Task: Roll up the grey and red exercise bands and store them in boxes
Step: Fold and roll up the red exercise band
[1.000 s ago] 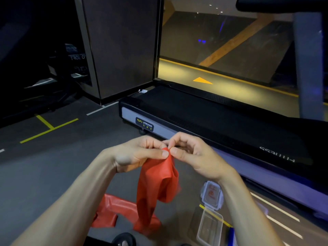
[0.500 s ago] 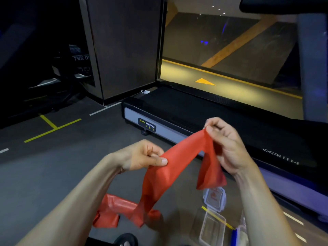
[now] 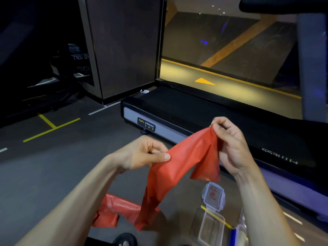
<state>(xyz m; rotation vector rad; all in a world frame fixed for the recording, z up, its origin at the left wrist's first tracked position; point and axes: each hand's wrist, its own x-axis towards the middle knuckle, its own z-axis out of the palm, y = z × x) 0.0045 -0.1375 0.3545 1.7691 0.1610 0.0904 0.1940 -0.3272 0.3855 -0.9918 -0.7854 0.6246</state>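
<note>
A person's right hand (image 3: 230, 144) and left hand (image 3: 147, 153) pinch the red band (image 3: 184, 160) taut above the floor (image 3: 53, 166), apparently to straighten it for rolling, near an open box (image 3: 210, 226).

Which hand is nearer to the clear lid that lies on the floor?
Right. The right hand holds the red band up almost above the lid; the left hand is farther left.

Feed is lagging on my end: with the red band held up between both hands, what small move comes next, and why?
Probably start turning the short end over at the right hand to begin the roll. The red band is pinched in both hands, the left hand holding it lower, and its long tail trails unrolled on the floor beside the open clear box.
</note>
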